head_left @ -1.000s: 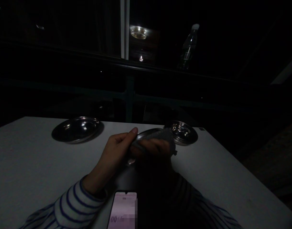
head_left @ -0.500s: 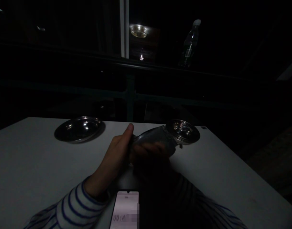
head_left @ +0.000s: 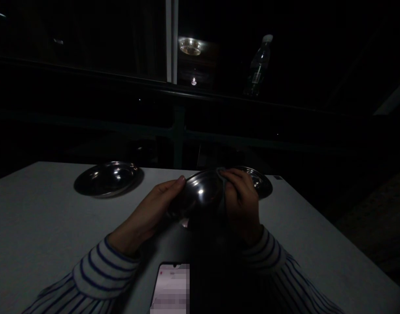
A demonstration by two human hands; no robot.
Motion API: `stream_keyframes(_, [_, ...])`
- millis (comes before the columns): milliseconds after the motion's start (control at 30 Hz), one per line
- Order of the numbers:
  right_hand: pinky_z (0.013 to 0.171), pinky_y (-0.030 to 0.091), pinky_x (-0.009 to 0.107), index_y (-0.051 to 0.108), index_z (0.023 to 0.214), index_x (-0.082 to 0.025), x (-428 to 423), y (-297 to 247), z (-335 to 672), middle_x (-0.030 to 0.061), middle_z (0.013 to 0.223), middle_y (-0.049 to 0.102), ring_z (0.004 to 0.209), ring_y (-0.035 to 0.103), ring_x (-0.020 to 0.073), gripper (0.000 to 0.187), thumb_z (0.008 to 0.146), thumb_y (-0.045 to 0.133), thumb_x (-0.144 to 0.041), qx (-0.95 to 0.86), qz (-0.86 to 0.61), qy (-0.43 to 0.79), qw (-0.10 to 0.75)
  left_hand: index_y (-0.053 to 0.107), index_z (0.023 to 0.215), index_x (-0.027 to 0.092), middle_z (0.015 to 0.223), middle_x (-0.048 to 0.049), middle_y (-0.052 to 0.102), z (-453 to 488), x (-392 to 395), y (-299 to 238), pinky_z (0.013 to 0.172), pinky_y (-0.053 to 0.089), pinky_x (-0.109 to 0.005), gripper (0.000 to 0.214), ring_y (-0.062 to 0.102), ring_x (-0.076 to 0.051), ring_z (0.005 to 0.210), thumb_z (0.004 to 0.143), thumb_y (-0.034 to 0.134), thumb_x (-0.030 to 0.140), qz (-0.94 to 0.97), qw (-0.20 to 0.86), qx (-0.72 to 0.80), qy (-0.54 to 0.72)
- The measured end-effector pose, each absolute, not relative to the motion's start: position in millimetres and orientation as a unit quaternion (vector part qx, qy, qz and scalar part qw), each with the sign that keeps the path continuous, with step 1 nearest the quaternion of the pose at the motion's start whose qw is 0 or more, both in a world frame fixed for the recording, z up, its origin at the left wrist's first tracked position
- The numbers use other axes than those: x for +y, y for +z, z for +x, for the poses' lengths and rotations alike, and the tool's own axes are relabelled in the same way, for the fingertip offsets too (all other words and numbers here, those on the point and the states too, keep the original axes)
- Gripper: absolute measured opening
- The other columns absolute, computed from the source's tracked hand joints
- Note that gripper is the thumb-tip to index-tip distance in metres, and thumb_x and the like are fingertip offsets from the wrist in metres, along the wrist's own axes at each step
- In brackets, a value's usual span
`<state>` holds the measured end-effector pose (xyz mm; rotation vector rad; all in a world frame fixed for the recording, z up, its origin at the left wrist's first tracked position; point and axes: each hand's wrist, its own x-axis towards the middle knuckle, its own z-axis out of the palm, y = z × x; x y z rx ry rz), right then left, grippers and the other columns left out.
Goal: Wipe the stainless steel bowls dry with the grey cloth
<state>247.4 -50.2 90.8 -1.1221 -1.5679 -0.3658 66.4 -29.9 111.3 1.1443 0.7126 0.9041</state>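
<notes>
A shiny steel plate (head_left: 201,192) is held tilted above the table, in the middle of the head view. My left hand (head_left: 154,205) grips its left edge, thumb on the rim and the other fingers hidden below. At the opposite edge, my right hand (head_left: 242,196) pinches a grey cloth (head_left: 221,172) over the rim. Much of the cloth is hidden by the fingers. Behind my right hand sits a stack of steel dishes (head_left: 263,183), partly covered. Another steel plate (head_left: 106,179) lies at the table's far left.
The white table (head_left: 56,244) runs to a far edge in front of a dark window. A lit phone (head_left: 172,285) lies near me, below the held plate. On the sill beyond stands a plastic bottle (head_left: 259,69) with a white cap. The scene is dim.
My right hand has moved up and right, taking the cloth from across the plate to its right rim. The plate's shiny surface now shows. My left hand keeps its hold.
</notes>
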Motion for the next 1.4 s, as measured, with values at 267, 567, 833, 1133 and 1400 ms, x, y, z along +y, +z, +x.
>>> stream_keyframes(267, [0.082,0.043,0.037,0.06,0.095,-0.013,-48.6,92.4,248.0,0.0098,0.097,0.058,0.093,0.05,0.0198,0.025,0.078,0.042,-0.011,-0.692,-0.461,-0.191,0.521,0.066,0.087,0.018,0.079,-0.003,0.066,66.0,-34.9,118.2,0.068,0.043,-0.023,0.021,0.058,-0.012,0.07,0.079,0.052,0.031,0.548,0.706,0.276,0.353])
stream_keyframes(567, [0.079,0.037,0.04,0.054,0.104,-0.018,-68.8,75.8,218.5,0.0063,0.104,0.058,0.095,0.048,0.0224,0.028,0.082,0.043,-0.031,-0.79,-0.368,-0.283,0.401,0.055,0.05,0.014,0.045,0.0023,0.054,77.4,-42.3,115.1,0.044,0.034,-0.018,0.037,0.047,-0.008,0.043,0.072,0.057,0.045,0.538,0.588,0.401,0.452])
stream_keyframes(833, [0.08,0.042,0.036,0.055,0.094,-0.016,-56.6,85.1,232.1,0.0089,0.095,0.056,0.092,0.05,0.019,0.022,0.083,0.036,-0.016,-0.681,-0.472,-0.214,0.517,0.06,0.055,0.014,0.048,0.0008,0.058,77.9,-42.1,117.5,0.045,0.036,-0.019,0.032,0.051,-0.01,0.045,0.068,0.06,0.044,0.509,0.58,0.418,0.479])
stream_keyframes(1133, [0.081,0.04,0.036,0.057,0.095,-0.019,-56.3,77.5,231.3,0.0064,0.097,0.057,0.093,0.049,0.0192,0.021,0.082,0.04,-0.022,-0.721,-0.438,-0.212,0.494,0.058,0.053,0.015,0.047,0.0012,0.056,78.5,-41.0,114.9,0.044,0.035,-0.02,0.033,0.05,-0.01,0.044,0.068,0.059,0.044,0.514,0.582,0.422,0.468])
stream_keyframes(1400, [0.087,0.036,0.04,0.055,0.106,-0.019,-66.1,77.0,214.6,0.0064,0.108,0.056,0.103,0.047,0.0211,0.027,0.083,0.043,-0.026,-0.798,-0.374,-0.236,0.41,0.056,0.043,0.016,0.04,0.0009,0.054,78.5,-41.9,115.3,0.041,0.034,-0.02,0.038,0.047,-0.009,0.039,0.071,0.055,0.042,0.537,0.556,0.421,0.475])
